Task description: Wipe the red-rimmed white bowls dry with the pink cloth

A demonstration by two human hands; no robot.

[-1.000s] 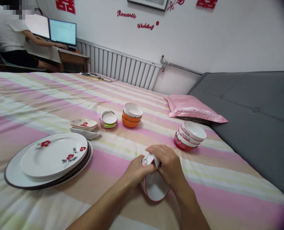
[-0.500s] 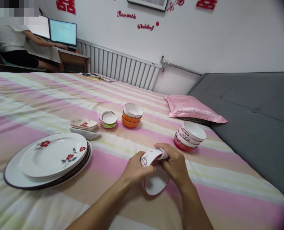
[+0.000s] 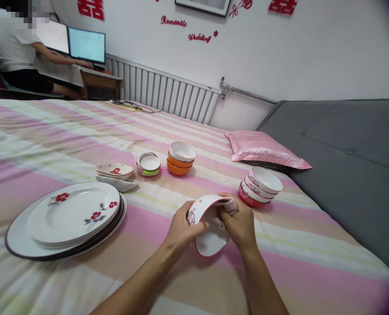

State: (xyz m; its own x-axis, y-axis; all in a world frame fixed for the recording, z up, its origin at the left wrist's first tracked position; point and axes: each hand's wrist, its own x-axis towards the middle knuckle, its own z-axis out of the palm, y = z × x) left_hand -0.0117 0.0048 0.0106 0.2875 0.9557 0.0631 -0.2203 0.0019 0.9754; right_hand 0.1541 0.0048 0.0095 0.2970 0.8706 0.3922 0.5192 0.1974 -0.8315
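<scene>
A white bowl (image 3: 210,245) with a red rim and a printed flower pattern is tilted on its side, its inside toward me. My left hand (image 3: 180,227) grips its left side, thumb over the rim. My right hand (image 3: 242,225) is closed on a pale cloth (image 3: 231,205), which is folded over the bowl's right rim and reaches inside. Some of the right fingers are hidden within the bowl. Just beyond that hand stands a stack of bowls (image 3: 265,180), white patterned ones over a red one.
Stacked plates (image 3: 72,210) lie at left on the striped bedsheet (image 3: 148,280). Behind them are oblong dishes (image 3: 114,169), small round dishes (image 3: 150,163) and orange bowls (image 3: 179,166). A pink pillow (image 3: 266,146) rests by the grey headboard (image 3: 345,144). A person (image 3: 13,43) sits at monitors.
The bowl has turned and risen slightly in my hands, so its upper rim now arches higher. My right hand and the cloth have shifted along the rim, fingers further inside.
</scene>
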